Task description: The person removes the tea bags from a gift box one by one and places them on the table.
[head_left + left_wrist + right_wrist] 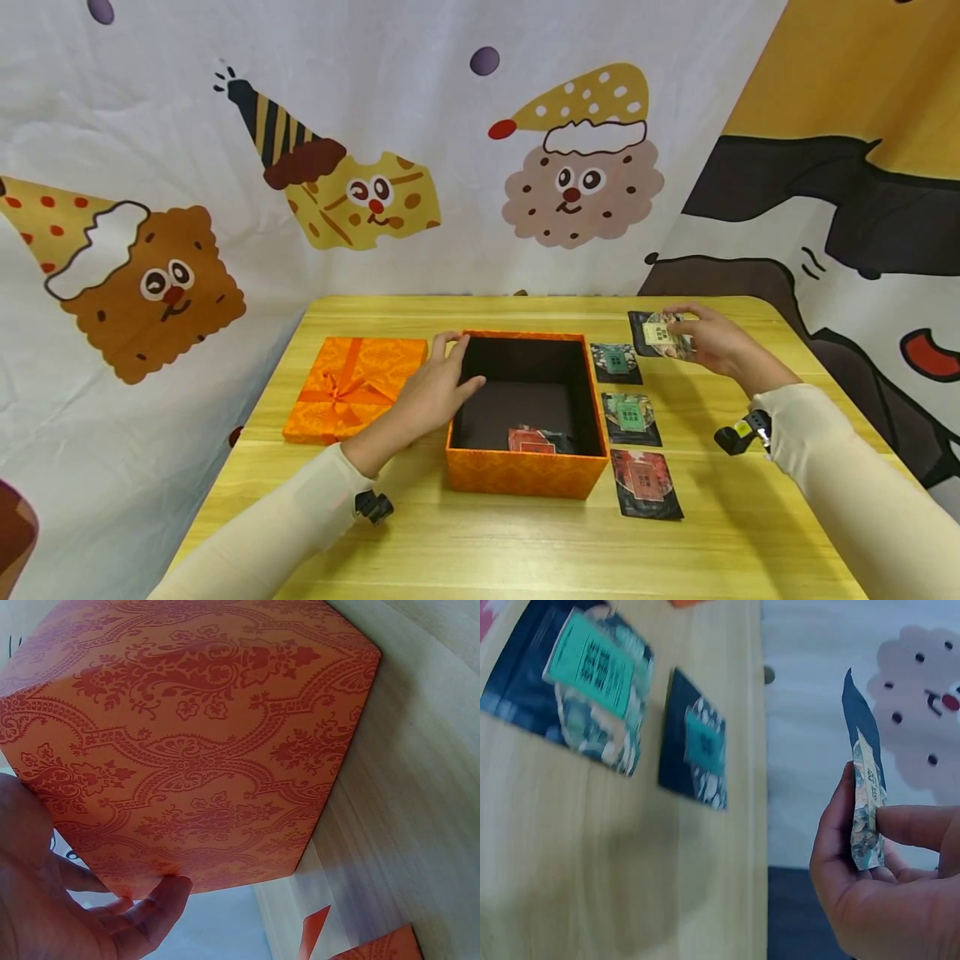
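Right hand [718, 346]: fingers pinching cream-labelled sachet [654, 334] above table [495, 546]. Left hand [429, 390]: fingers half-spread, gripping orange patterned box [525, 474] at its rim.

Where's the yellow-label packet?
Head view, right half: the yellow-label packet is pinched in the right hand, above and right of the teal-label packet.

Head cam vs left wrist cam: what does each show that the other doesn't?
Head only: the dark interior of the open orange rectangular box, a flat red packet inside, flat teal-labelled, green-labelled and red-labelled packets beside it, and the right hand pinching a dark cream-labelled packet.

Left wrist only: the box's left outer wall, with reddish floral scrollwork.

Both: the left hand at the box's rim, the orange ribboned lid (just a corner and ribbon at the wrist), and the pale wooden table.
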Action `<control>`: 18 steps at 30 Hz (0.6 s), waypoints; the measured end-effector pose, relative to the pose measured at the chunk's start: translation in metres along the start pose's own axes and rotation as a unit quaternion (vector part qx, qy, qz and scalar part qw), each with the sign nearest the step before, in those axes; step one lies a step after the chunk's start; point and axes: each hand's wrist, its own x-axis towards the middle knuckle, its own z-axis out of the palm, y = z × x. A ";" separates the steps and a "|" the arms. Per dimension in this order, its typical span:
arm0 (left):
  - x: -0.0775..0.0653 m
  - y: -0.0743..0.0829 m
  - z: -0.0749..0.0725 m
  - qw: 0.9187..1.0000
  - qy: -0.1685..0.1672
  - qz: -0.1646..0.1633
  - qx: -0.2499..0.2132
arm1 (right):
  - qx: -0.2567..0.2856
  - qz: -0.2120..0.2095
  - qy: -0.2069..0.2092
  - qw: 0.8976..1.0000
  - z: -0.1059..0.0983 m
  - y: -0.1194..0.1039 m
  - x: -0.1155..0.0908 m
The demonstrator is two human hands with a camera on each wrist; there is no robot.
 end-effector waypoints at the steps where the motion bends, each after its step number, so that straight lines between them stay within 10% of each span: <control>1: 0.000 0.000 0.000 1.000 0.000 0.000 0.001 | -0.005 0.004 0.003 1.000 -0.003 0.003 0.001; 18: 0.001 -0.001 0.000 1.000 0.000 0.000 0.005 | -0.025 0.051 0.022 0.998 -0.029 0.043 0.011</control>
